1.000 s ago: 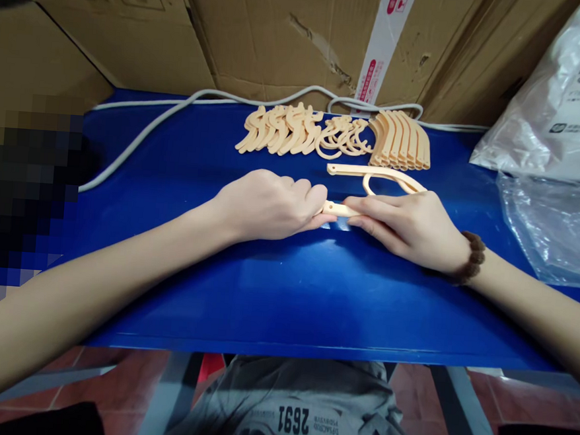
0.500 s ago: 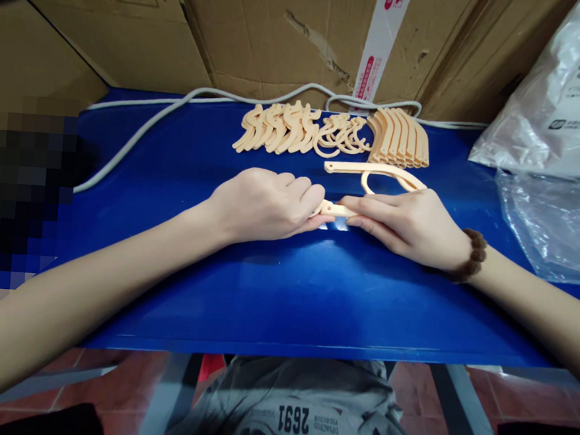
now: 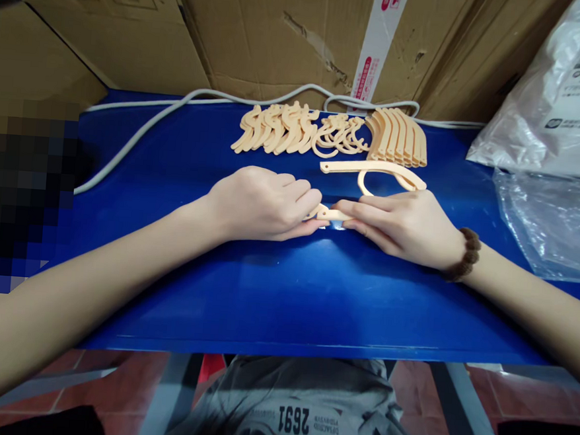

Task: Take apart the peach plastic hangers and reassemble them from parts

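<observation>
I am working with a moderately lit, cool-toned view that is bright enough over the middle of the table (image 3: 274,302) and dimmer towards the cardboard (image 3: 84,37) at upper left. The light seems to fall from above, though I can't see a lamp. I get small white glints on the blue surface just below the beige piece (image 3: 330,215), a broad, weak sheen nearer me, and soft shadows by the forearms. Crinkled highlights break up the plastic bag (image 3: 540,109). The left hand (image 3: 265,206) and right hand (image 3: 408,229) look reasonably sharp; fine print reads soft. Wide-angle stretching swells the forearms towards the edges, and coarse pixel blocks mask the left side.
</observation>
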The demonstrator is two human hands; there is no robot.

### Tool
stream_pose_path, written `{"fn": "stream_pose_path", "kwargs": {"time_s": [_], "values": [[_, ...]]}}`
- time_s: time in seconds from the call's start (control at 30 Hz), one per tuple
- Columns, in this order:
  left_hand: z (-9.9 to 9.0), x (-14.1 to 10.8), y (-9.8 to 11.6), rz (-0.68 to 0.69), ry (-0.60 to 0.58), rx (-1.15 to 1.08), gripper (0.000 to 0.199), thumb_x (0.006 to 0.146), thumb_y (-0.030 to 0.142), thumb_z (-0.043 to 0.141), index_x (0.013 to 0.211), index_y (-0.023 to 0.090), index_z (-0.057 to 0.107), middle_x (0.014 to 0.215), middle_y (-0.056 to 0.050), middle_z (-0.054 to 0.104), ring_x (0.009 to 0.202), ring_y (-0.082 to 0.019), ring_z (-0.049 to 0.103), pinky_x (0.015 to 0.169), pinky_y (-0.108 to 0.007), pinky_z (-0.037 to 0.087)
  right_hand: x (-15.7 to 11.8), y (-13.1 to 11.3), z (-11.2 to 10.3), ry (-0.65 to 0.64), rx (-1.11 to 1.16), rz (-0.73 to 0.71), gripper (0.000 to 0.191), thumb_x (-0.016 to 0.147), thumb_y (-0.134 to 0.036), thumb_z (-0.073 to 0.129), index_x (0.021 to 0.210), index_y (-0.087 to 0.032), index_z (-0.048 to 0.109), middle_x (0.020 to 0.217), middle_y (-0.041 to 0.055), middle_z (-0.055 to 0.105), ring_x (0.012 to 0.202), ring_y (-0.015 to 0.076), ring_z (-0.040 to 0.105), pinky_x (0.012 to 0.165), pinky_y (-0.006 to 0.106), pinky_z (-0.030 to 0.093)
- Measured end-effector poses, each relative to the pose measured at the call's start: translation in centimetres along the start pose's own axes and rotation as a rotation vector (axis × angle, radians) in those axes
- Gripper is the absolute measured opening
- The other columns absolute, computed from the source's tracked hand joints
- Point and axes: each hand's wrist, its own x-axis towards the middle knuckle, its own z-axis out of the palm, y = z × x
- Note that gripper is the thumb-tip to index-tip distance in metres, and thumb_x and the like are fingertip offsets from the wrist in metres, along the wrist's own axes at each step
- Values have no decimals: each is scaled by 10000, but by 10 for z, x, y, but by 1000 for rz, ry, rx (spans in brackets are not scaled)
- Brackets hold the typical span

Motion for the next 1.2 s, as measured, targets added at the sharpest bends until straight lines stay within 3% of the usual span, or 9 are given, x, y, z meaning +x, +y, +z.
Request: {"fn": "stream_pose_path", "kwargs": {"time_s": [0.27,0.53,1.2], "values": [[0,-1,-1,-39,-19,-40,317,984,302,537,702,173,599,561,-7,568,483,-144,537,443,-300,244,-1,0,3,8,-71,-8,379,1125,-343,443,1303,-161,723,871,32,778,669,119,663,556,276,330],[-1,2,2,-161,-199,-127,332,967,369,511,688,202,571,540,-4,531,491,-153,524,457,-312,191,0,0,2,-29,-70,18,407,1131,-366,415,1324,-184,724,876,33,783,668,122,663,562,278,335],[1,0,7,-244,-145,-308,355,944,377,562,639,208,494,519,20,562,448,-129,516,455,-279,240,-1,5,-2,-45,-39,30,433,1129,-398,405,1349,-199,720,971,49,806,731,136,705,584,269,372]]}}
